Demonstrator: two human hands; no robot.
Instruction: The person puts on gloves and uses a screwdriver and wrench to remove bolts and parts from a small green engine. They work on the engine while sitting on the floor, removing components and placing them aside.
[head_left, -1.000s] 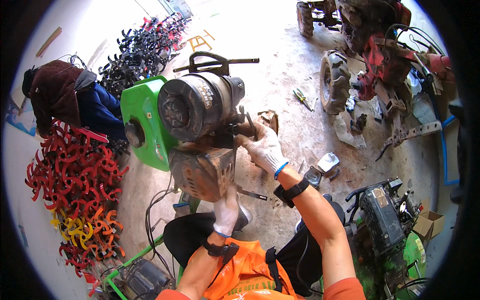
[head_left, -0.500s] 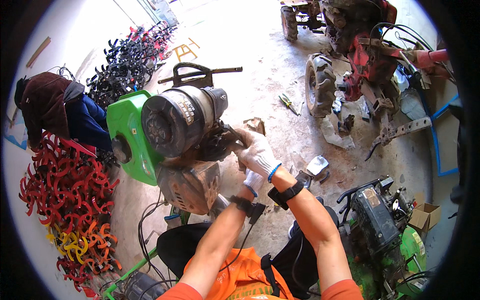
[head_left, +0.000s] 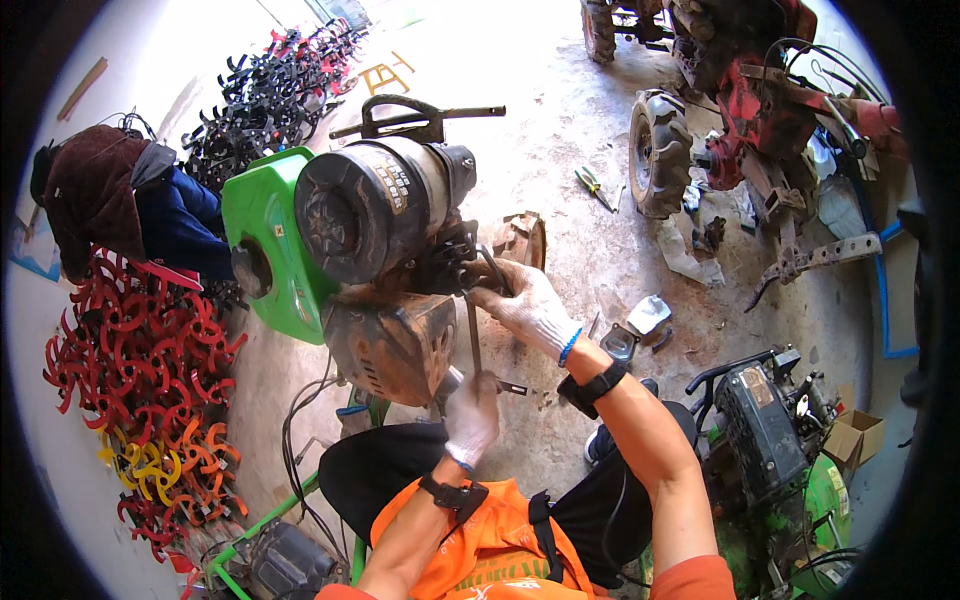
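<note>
A machine with a black round air-cleaner housing (head_left: pixel 350 210), a green tank (head_left: pixel 290 280) and a dirty slotted metal cover (head_left: pixel 380 350) fills the middle. My right hand (head_left: pixel 515 300), in a white knit glove, is closed on dark metal at the engine's side, beside the upper end of a slim rod (head_left: pixel 473 335); exactly what it grips is unclear. My left hand (head_left: pixel 472 418), also gloved, is closed on that rod's lower end, below and right of the cover. Part of the engine behind my right fingers is hidden.
Red, black and yellow tiller blades (head_left: pixel 140 360) are heaped at left, beside draped dark clothing (head_left: pixel 100 200). A red tractor (head_left: pixel 745 120) stands upper right, a green engine machine (head_left: pixel 760 430) lower right. Pliers (head_left: pixel 590 185), a small metal part (head_left: pixel 618 340) and scraps lie on the concrete floor.
My left hand rose under my right hand half a second ago and is now lower again, on the rod. My right hand stays at the engine's side; the view has shifted slightly.
</note>
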